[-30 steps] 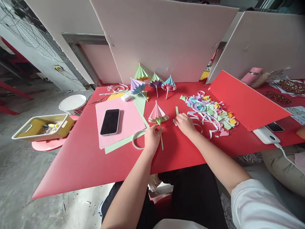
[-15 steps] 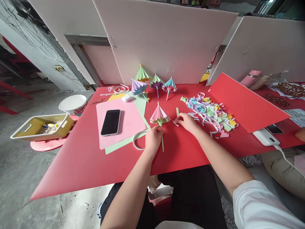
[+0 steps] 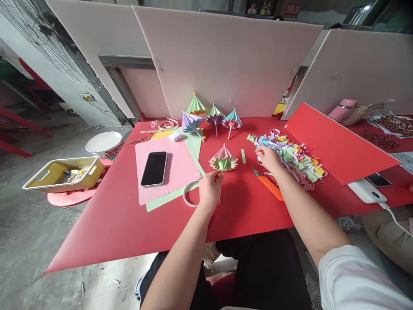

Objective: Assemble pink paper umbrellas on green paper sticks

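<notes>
A small folded-paper umbrella (image 3: 223, 158), pink above and green below, stands upright over the red table. My left hand (image 3: 209, 189) pinches its thin stem just under the canopy. At the left edge of a heap of coloured paper scraps (image 3: 301, 157), my right hand (image 3: 269, 158) has its fingers curled together over thin paper scraps. Between the umbrella and that hand lies a short green paper strip (image 3: 243, 156). An orange utility knife (image 3: 269, 185) rests below my right forearm. Beside my left hand is a roll of tape (image 3: 187, 198), partly covered.
Several finished paper umbrellas (image 3: 215, 116) stand at the back. A phone (image 3: 154, 168) lies on pink paper (image 3: 180, 163) at left, with an earphone case (image 3: 175, 136) behind. A red board (image 3: 338, 142) and a white power bank (image 3: 368, 191) are at right. A yellow basket (image 3: 58, 186) sits on a stool.
My right hand has moved right to the scrap heap, and the small scraps once under its fingers are gone from that spot. The utility knife has come into sight. The left hand keeps the umbrella.
</notes>
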Demonstrator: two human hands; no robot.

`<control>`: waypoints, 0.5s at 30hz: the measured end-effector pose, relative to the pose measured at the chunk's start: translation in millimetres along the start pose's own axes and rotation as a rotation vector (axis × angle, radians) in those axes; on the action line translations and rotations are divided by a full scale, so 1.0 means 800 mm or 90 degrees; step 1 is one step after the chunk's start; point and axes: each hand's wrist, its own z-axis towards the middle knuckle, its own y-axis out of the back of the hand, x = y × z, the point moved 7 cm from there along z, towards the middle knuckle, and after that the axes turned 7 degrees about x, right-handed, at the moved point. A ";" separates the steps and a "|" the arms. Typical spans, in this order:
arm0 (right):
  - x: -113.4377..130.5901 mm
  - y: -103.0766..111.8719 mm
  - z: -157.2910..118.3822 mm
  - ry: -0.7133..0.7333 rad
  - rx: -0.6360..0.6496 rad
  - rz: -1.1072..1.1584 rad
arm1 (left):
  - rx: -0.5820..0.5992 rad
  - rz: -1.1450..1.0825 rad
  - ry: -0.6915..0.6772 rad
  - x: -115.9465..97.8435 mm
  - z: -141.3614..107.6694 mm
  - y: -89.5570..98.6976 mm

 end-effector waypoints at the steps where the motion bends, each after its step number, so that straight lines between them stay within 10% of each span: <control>1: -0.007 0.011 0.003 -0.017 -0.024 -0.021 | -0.011 -0.001 -0.002 -0.002 0.000 0.002; 5: 0.002 0.019 0.011 -0.034 -0.061 -0.070 | -0.061 0.009 -0.011 -0.004 0.003 0.013; 15: 0.054 -0.059 0.022 -0.011 0.129 -0.005 | -0.091 0.133 -0.029 0.004 0.010 0.016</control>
